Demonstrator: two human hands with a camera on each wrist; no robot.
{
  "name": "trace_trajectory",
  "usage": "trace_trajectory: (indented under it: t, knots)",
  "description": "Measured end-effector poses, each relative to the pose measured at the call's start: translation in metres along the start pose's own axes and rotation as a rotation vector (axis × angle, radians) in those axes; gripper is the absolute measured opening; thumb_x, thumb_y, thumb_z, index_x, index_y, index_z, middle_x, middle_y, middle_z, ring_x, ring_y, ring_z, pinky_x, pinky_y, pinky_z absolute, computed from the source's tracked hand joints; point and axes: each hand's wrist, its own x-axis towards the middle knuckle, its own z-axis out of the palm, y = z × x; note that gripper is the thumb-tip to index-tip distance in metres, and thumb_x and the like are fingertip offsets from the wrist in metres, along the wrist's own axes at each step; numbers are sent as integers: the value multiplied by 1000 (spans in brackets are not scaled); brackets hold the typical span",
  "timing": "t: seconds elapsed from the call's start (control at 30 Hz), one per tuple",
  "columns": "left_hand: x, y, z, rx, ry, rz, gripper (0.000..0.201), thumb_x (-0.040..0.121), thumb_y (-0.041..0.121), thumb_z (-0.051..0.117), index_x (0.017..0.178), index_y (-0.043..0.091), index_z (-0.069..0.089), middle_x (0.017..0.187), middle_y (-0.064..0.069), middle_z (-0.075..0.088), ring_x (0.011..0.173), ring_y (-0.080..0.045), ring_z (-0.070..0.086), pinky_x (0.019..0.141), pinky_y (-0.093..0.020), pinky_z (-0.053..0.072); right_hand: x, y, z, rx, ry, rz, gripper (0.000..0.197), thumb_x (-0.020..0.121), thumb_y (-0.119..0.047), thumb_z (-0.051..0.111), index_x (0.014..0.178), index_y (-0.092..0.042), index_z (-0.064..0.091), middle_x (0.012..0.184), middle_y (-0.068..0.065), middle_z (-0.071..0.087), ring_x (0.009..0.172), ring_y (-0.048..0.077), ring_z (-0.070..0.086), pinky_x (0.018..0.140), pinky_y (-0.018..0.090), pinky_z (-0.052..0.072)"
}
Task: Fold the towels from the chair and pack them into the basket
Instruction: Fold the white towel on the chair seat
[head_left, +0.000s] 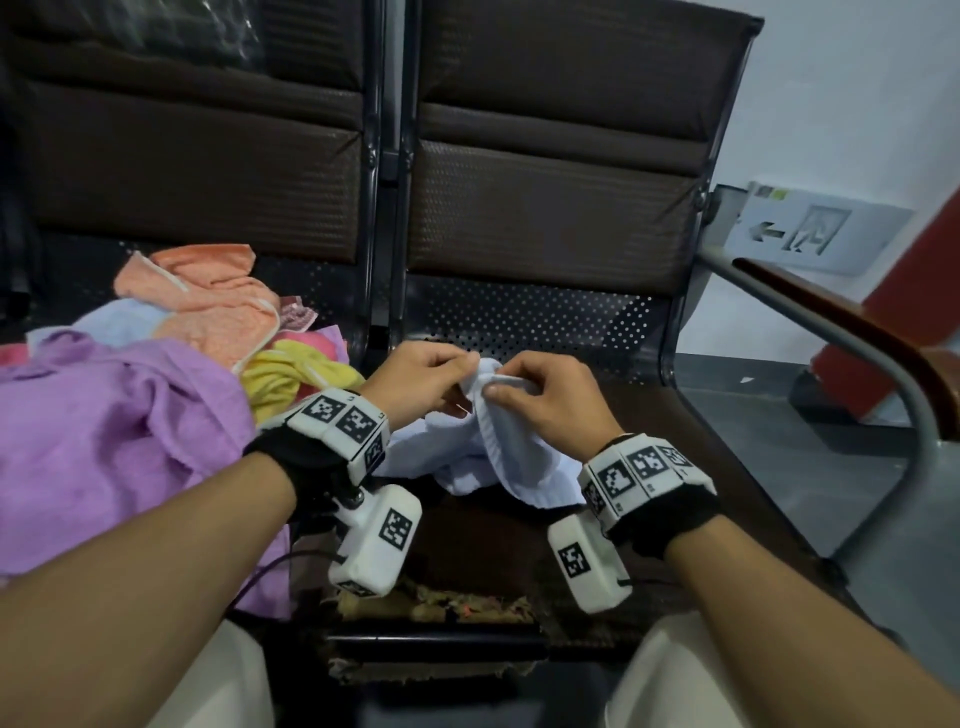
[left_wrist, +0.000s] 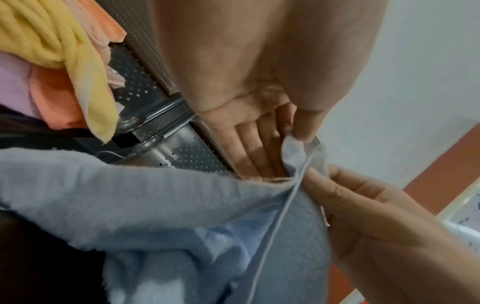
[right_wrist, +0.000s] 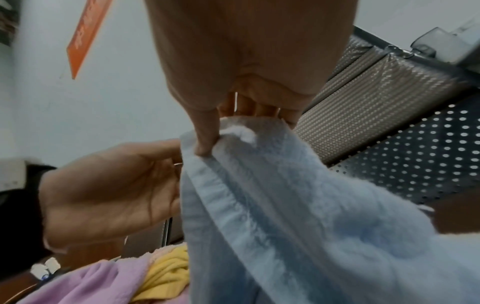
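A pale blue towel (head_left: 498, 447) hangs bunched over the right-hand seat of a dark metal bench. My left hand (head_left: 421, 382) pinches its top edge between thumb and fingers. Beside it, my right hand (head_left: 540, 397) pinches the same edge, the two hands almost touching. In the left wrist view the left thumb presses the blue towel's (left_wrist: 182, 205) hemmed corner against the fingers. The right wrist view has the right thumb pressed on the blue towel's (right_wrist: 285, 205) folded hem. The rest of the towel droops to the seat. No basket is in view.
A heap of loose towels lies on the left seat: purple (head_left: 104, 441), orange (head_left: 208, 296), yellow (head_left: 291, 374) and light blue ones. The bench's perforated back (head_left: 519, 317) rises behind my hands. A metal armrest (head_left: 831, 332) curves down at the right. My knees are at the bench's front edge.
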Motion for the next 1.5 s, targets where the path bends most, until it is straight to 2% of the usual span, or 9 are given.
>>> trace_trajectory:
  t: [0.13, 0.27, 0.6, 0.73, 0.83, 1.03, 1.17, 1.27, 1.5]
  knots:
    - [-5, 0, -2, 3, -56, -20, 33, 95, 25, 53, 82, -2, 66, 71, -13, 62, 69, -24, 61, 80, -44, 54, 0, 3, 4, -13, 6, 31, 10, 79, -32, 75, 76, -25, 68, 68, -15, 63, 67, -7, 56, 60, 6, 37]
    - [-11, -2, -6, 142, -135, 94, 18, 85, 24, 65, 95, 11, 74, 81, -6, 73, 76, -16, 69, 77, -34, 59, -3, 1, 2, 62, -2, 52, 11, 80, -33, 74, 75, -27, 67, 70, -10, 66, 69, -2, 58, 63, 16, 44]
    - [-19, -5, -13, 319, 106, 242, 24, 95, 23, 51, 89, 5, 65, 83, -21, 65, 81, -38, 62, 78, -52, 52, -7, -3, -9, -40, -76, -15, 20, 78, -39, 74, 70, -27, 62, 63, -10, 59, 60, -1, 52, 57, 15, 39]
    - [-18, -7, -25, 290, 248, 205, 20, 96, 28, 48, 84, 23, 63, 84, -3, 67, 81, -21, 62, 77, -32, 51, -14, -5, -17, -243, -153, -70, 45, 78, -49, 71, 59, -14, 49, 53, -5, 41, 49, 7, 36, 50, 24, 28]
    - [-18, -6, -38, 87, 349, 95, 21, 93, 27, 47, 80, 25, 63, 84, -1, 65, 88, -23, 60, 82, -43, 49, -22, -4, -22, -335, -212, -81, 48, 77, -53, 69, 56, -18, 45, 50, -4, 38, 48, 7, 38, 49, 22, 29]
    - [-16, 5, -71, -84, 553, -45, 42, 91, 22, 36, 116, -8, 51, 125, -33, 51, 112, -45, 53, 94, -50, 44, -28, -2, -22, -601, -339, 17, 46, 76, -64, 61, 70, -18, 58, 62, -2, 56, 64, 13, 53, 62, 23, 28]
    - [-25, 13, -94, -42, 672, 42, 34, 89, 20, 36, 107, 3, 59, 113, -18, 61, 97, -24, 53, 96, -43, 43, -31, -6, -21, -891, -403, 133, 26, 79, -50, 62, 88, -26, 60, 76, -7, 57, 94, 21, 57, 81, 35, 22]
    - [-27, 12, -101, 54, 712, 109, 22, 90, 18, 36, 79, 10, 54, 80, -2, 53, 84, -16, 45, 77, -33, 39, -28, -7, -31, -975, -277, 156, 24, 82, -44, 57, 99, -28, 63, 96, -2, 64, 104, 22, 56, 89, 38, 23]
    - [-19, -4, -89, 286, 631, 137, 30, 98, 29, 43, 74, 12, 48, 70, 2, 46, 75, -16, 44, 68, -26, 31, -26, 15, -58, -740, -184, 350, 12, 75, -33, 74, 70, -31, 64, 74, -2, 62, 83, 19, 60, 79, 35, 44]
